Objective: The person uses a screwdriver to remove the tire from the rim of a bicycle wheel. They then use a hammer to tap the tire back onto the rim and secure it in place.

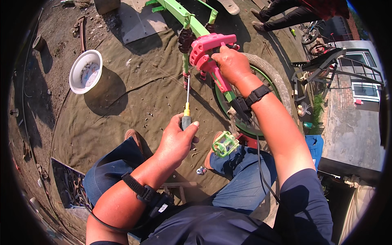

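My left hand (173, 143) is closed round the grey-and-yellow handle of a screwdriver (188, 92), whose long metal shaft points up and away from me. Its tip lies close to a green strut of an upturned-looking bicycle frame (175, 12). My right hand (233, 67) grips a bright pink, rounded part with holes (206, 43) on the green frame; some fingers are hidden behind it. Below that hand stands a wheel (271, 75) with a green rim and a dusty tyre. Between my knees is a translucent green pedal (225, 143).
A white bucket (98, 61) stands on the brown ground cloth (110, 139) at left. An open box of metal pieces (73, 185) sits beside my left leg. Another person's dark-trousered legs (283, 16) are at the far right, near other bicycles (312, 34) and a black metal frame (322, 67).
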The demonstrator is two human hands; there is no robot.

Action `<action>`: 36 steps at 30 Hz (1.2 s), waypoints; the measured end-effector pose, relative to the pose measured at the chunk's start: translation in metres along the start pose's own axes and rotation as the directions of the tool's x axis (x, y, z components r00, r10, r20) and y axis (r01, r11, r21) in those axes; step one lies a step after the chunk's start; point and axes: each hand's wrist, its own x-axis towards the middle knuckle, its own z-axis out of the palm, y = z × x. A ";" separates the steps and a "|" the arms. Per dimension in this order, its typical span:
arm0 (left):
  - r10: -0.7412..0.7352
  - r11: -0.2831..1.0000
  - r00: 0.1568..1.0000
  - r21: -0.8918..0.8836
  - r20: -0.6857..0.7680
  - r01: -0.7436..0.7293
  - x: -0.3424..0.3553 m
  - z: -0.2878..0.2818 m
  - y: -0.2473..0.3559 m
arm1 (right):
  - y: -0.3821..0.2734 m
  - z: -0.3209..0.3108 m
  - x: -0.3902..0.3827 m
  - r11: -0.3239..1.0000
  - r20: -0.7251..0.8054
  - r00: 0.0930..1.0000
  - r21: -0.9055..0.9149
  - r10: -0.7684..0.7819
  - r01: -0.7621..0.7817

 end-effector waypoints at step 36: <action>0.000 0.999 1.000 -0.045 0.009 0.000 0.000 -0.001 0.002 | 0.011 -0.005 0.002 0.988 -0.077 0.994 0.137 0.078 -0.067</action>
